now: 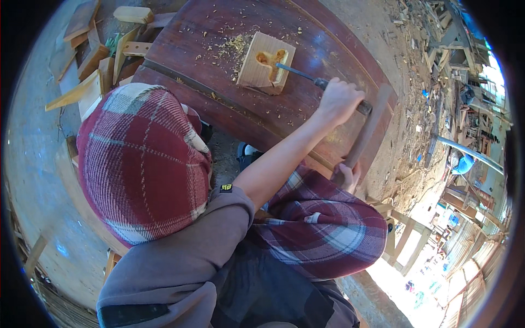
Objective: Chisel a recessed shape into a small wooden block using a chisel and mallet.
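My left hand [340, 101] is closed round the handle of a chisel [298, 72]. The chisel's narrow steel blade slants to the left, its tip at the edge of a rounded recess in a pale wooden block [252, 74]. That block lies on a dark reddish-brown wooden work surface [191, 33]. In my right hand [348, 176], nearer to me, is the lower end of a long wooden bar [367, 134]. Its upper part stands right by the butt of the chisel handle; whether they touch I cannot tell. Red plaid cloth hides my right forearm.
Wood shavings [235, 48] lie scattered left of the block. A long groove [180, 79] runs along the work surface. Offcuts of wood [95, 57] are heaped at the far left. Red plaid cloth [139, 158] covers both my knees. Debris-strewn ground [415, 120] spreads out on the right.
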`<state>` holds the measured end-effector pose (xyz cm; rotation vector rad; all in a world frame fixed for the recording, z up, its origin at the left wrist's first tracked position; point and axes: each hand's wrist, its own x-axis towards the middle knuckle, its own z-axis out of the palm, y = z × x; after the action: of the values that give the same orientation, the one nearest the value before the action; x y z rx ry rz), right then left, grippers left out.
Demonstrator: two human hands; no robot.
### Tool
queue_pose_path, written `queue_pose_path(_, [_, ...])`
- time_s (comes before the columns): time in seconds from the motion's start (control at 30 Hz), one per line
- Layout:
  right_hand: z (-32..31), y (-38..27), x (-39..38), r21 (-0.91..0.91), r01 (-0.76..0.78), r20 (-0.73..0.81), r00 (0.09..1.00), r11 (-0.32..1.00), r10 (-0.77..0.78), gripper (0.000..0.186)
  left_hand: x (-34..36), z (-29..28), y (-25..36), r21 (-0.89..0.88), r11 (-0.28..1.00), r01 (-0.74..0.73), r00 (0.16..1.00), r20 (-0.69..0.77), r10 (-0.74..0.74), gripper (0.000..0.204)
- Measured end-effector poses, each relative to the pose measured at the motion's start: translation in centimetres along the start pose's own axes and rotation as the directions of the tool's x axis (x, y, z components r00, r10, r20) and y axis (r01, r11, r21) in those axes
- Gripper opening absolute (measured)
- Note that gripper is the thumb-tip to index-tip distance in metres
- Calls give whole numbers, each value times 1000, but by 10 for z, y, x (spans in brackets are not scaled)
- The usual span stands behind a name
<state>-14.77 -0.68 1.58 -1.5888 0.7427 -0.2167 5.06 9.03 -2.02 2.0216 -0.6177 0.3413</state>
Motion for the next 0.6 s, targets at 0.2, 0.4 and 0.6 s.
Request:
queue_pose_path(0.2, [-14, -2, 7, 70, 65, -68, 996, 995, -60, 41, 12, -13, 22, -69, 996, -55, 998, -14, 54, 12])
queue_pose_path(0.4, [-7, -5, -1, -31, -9, -5, 1000, 999, 9, 41, 18, -19, 23, -85, 996, -33, 999, 6, 33, 12])
queue_pose_path(0.6, [4, -13, -5, -105, -68, -4, 998, 992, 68, 42, 14, -18, 22, -78, 994, -74, 997, -28, 72, 13])
